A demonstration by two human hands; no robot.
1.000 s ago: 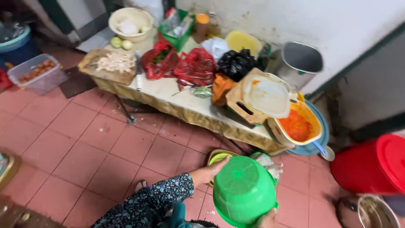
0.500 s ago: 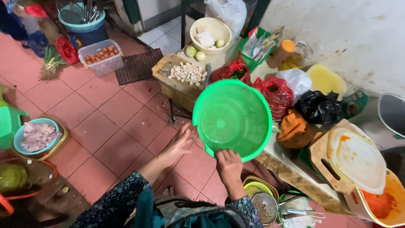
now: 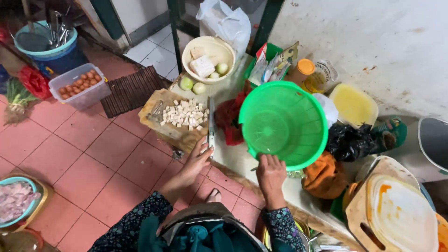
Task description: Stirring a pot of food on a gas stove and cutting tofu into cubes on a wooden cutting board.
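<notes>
My right hand point(image 3: 270, 173) grips the near rim of a green plastic colander point(image 3: 283, 122), held tilted above the low table point(image 3: 242, 161) so its empty inside faces me. My left hand point(image 3: 198, 158) reaches to the handle of a knife point(image 3: 211, 122) that lies on the table beside a wooden cutting board point(image 3: 168, 130); the fingers touch the handle end. Small white cubes point(image 3: 185, 114) are piled on the board. Both sleeves are dark with a small floral print.
A cream bowl point(image 3: 208, 60) holds white blocks and green fruits. Red point(image 3: 229, 119), black point(image 3: 349, 142) and orange point(image 3: 324, 177) bags crowd the table, with a yellow tub point(image 3: 353, 105). A box of orange items point(image 3: 79, 85) and a blue bucket point(image 3: 44, 44) stand on the red tiles.
The view has swung left along the table. The colander rose from low by the floor to above the table, now in the right hand alone. The left hand left it and reached the knife.
</notes>
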